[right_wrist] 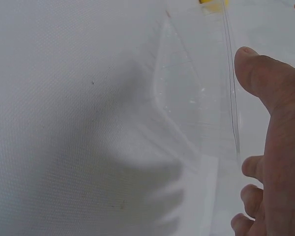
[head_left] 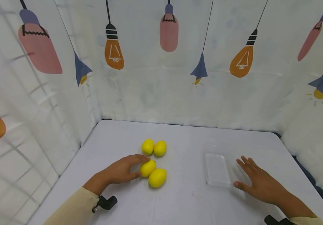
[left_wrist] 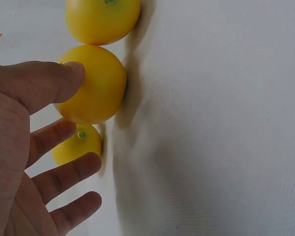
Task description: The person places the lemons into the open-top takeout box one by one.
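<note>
Four yellow lemons lie in the middle of the white table (head_left: 184,200). My left hand (head_left: 142,167) reaches over the near-left lemon (head_left: 150,168), a fingertip on its top and the thumb (left_wrist: 44,81) against its side, the other fingers spread loosely. That lemon (left_wrist: 96,88) rests on the table, touching the nearest lemon (head_left: 157,177). Two more lemons (head_left: 148,146) (head_left: 160,148) sit just behind. My right hand (head_left: 251,176) lies flat with spread fingers, holding nothing, just right of a clear plastic tray (head_left: 217,168). Its thumb (right_wrist: 265,78) is near the tray's edge (right_wrist: 196,98).
Cloth walls printed with light bulbs (head_left: 113,53) enclose the table at the back, left and right. The table's right edge (head_left: 316,187) drops off to a dark floor. Bare tabletop lies between the lemons and the tray.
</note>
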Available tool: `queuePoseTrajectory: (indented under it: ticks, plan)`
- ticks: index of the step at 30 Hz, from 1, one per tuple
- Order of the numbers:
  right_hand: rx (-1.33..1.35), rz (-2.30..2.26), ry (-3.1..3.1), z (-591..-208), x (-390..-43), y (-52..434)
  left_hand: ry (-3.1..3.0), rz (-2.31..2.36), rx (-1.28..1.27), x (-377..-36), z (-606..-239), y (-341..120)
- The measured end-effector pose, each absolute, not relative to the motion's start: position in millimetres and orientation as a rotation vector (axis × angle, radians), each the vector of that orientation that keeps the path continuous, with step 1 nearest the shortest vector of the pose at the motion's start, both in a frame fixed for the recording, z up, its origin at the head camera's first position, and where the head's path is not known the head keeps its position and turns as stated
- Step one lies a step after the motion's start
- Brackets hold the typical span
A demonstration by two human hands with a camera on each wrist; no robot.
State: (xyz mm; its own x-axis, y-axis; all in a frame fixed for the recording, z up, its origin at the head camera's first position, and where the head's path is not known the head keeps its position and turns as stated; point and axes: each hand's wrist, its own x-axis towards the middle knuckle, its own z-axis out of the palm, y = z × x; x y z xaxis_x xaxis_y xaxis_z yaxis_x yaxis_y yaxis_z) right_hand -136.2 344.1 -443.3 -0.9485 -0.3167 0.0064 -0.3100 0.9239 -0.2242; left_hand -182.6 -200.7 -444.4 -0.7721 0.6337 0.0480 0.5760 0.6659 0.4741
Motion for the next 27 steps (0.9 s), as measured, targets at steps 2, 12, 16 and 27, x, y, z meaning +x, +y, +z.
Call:
queuePoseTrajectory:
  ticks: [2, 12, 16, 27]
  plan:
    - [-0.496, -0.346, 3.051, -443.4, -136.1, 343.7, 2.751, 0.712, 1.001, -183.0, -444.5, -200.0]
    - [-0.504, -0.333, 3.052, -442.8, -136.8, 343.2, 2.79, 0.689, 0.902, -184.2, -447.0, -197.9]
    - [-0.501, -0.338, 3.045, -442.7, -136.7, 343.1, 2.798, 0.716, 0.907, -185.0, -448.3, -196.7]
    - [-0.49, -0.329, 3.036, -443.9, -136.6, 342.9, 2.792, 0.742, 0.835, -185.4, -449.4, -192.1]
